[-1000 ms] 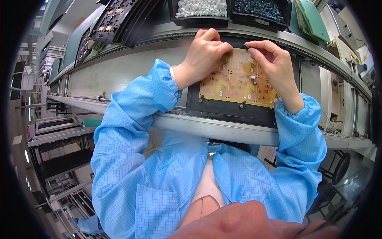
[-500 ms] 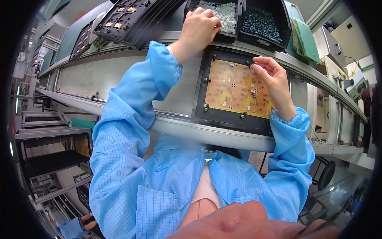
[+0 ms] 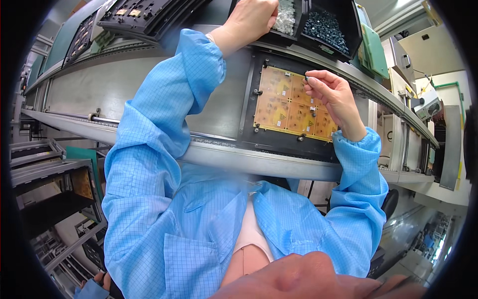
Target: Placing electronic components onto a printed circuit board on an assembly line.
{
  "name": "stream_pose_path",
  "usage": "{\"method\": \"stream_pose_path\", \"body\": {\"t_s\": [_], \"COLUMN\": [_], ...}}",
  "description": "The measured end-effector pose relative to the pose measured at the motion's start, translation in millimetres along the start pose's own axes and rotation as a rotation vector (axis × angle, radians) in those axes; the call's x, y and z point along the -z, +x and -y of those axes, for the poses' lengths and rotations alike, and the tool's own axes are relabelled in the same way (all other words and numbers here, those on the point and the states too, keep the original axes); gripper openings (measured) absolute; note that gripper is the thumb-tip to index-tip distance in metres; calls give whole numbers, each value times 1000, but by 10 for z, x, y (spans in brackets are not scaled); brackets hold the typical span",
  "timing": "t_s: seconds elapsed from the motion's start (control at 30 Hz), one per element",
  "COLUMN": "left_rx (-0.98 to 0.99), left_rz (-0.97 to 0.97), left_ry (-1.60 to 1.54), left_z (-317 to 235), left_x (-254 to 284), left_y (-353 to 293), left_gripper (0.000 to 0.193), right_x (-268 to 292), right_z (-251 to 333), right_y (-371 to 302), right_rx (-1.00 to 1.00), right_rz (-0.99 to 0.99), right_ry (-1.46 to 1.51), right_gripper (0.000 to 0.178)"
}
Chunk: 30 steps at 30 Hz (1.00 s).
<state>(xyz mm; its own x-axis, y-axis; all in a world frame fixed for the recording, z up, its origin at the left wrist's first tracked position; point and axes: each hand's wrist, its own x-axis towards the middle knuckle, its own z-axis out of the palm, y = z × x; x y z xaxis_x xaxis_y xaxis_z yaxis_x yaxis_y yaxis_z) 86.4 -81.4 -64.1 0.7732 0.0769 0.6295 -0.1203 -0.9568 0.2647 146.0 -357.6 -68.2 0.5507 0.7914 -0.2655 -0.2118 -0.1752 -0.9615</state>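
One yellow circuit panel [image 3: 294,105] lies in one black carrier frame [image 3: 249,107] on the conveyor line [image 3: 149,94], toward the line's near rail. The panel is scored into several small boards; their exact number is hard to count, since the right hand covers its far right corner. A few small dark parts stand on the panel.

The right hand [image 3: 332,94] hovers over that corner, fingers curled, thumb and forefinger pinched on a tiny dark part [image 3: 307,77] that is too small to name.

The left hand [image 3: 249,17] reaches past the line's far edge into a bin of pale small parts [image 3: 288,21]. Its fingers are bent down into the bin; whether they have hold of anything cannot be told. Just beside it on the right sits a second bin of dark parts [image 3: 326,27], so two bins are in view, both cut off by the top edge.

At the far left corner, black trays [image 3: 144,15] lie stacked and slanted; their number is unclear. Both arms wear blue checked sleeves [image 3: 149,129].
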Motion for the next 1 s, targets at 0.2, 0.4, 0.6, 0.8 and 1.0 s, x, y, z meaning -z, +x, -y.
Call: {"method": "stream_pose_path", "body": {"t_s": [0.2, 0.4, 0.6, 0.8, 1.0], "left_rx": [51, 91, 204, 271, 294], "left_rz": [-11, -208, -240, -212, -194], "left_ry": [-111, -346, -485, -587, -606], "left_z": [22, -78, -119, -254, -249], "left_x": [-83, 38, 190, 431, 465], "left_y": [-13, -63, -113, -182, -242], "left_gripper": [13, 5, 9, 11, 11], "right_x": [-227, -292, -332, -358, -388], "right_z": [6, -101, -96, -25, 14], "right_y": [151, 247, 240, 231, 238], "right_rx": [150, 385, 415, 408, 356], "right_rz": [-148, -213, -232, -232, -249], "right_ry": [-780, -1100, -1201, -1283, -1357], "right_gripper": [17, 16, 16, 16, 17]}}
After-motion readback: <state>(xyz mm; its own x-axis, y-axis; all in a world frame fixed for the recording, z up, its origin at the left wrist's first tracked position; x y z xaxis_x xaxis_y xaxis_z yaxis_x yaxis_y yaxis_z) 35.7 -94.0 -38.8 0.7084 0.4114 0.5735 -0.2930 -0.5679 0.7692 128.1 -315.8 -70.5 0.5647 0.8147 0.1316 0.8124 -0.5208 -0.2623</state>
